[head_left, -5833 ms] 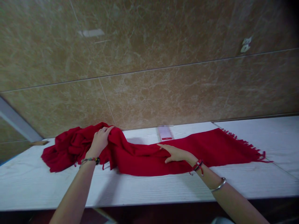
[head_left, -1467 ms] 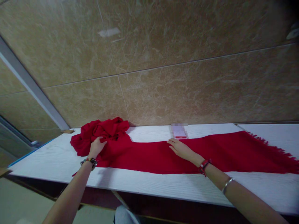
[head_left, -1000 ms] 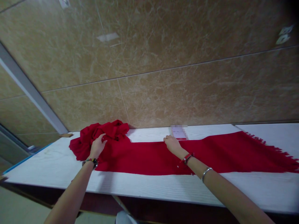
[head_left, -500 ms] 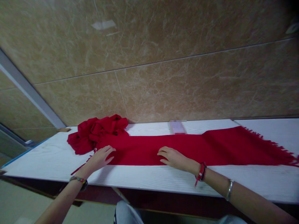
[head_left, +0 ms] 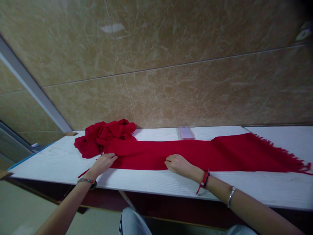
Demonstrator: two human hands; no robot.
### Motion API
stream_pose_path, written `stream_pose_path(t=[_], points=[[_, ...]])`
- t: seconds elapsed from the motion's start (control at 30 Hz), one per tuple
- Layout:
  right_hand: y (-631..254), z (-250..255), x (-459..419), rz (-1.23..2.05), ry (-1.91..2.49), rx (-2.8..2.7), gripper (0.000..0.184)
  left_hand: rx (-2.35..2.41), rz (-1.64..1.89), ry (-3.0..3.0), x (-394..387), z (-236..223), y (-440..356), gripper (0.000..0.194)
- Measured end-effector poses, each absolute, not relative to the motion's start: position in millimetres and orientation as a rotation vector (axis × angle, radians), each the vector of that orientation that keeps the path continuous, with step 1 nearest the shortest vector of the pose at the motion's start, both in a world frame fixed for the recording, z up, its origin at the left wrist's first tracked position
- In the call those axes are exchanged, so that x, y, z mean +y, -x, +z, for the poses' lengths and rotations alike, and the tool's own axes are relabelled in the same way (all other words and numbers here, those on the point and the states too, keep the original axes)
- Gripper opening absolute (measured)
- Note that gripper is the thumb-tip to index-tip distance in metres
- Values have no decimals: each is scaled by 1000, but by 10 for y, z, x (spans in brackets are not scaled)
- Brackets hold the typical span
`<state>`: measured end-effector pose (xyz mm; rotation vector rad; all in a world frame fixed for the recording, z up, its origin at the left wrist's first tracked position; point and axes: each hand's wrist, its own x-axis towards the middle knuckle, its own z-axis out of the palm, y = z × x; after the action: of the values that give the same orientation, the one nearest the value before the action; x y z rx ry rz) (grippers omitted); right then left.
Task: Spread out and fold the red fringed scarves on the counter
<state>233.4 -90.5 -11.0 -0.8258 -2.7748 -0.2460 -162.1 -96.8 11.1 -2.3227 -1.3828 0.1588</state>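
A long red scarf (head_left: 144,155) lies lengthwise, mostly flat, with a fringed end spread at the right. At its left end the cloth bunches into a crumpled red heap (head_left: 105,137); I cannot tell whether it is one piece with the flat part. My left hand (head_left: 105,162) is closed on the scarf's near edge beside the heap. Fingers curled, my right hand (head_left: 179,164) pinches the near edge around the middle. Folds gripped under the fingers are hidden.
The scarf lies on a white wood-grain table (head_left: 146,182) set against a tiled wall (head_left: 171,94). Behind the scarf is a small blurred-out pale purple item (head_left: 186,133). A brown block (head_left: 70,133) sits at the far left corner. My knee (head_left: 133,222) is below the front edge.
Fingers of both hands, apart before, have closed on the scarf's near edge. The cloth itself looks nearly the same; the view has shifted slightly.
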Motion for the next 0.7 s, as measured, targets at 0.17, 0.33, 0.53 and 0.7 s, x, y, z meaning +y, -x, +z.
stream_pose_path(t=[0.17,0.33,0.53,0.7], points=[[-2383,-83,-837,-64,831,-2599,19,-1409,-181,2230,-1118,334,1654,25],[-2466,-38,-833,204,673,-2603,18,-1429,12,2451,-1334,229,1636,22],[-2522,-72,-874,243,652,-2675,25,-1594,-66,2463,-1277,121,1712,19],[-2533,-121,-882,99,653,-2691,25,-1561,-96,2461,-1222,140,1584,25]])
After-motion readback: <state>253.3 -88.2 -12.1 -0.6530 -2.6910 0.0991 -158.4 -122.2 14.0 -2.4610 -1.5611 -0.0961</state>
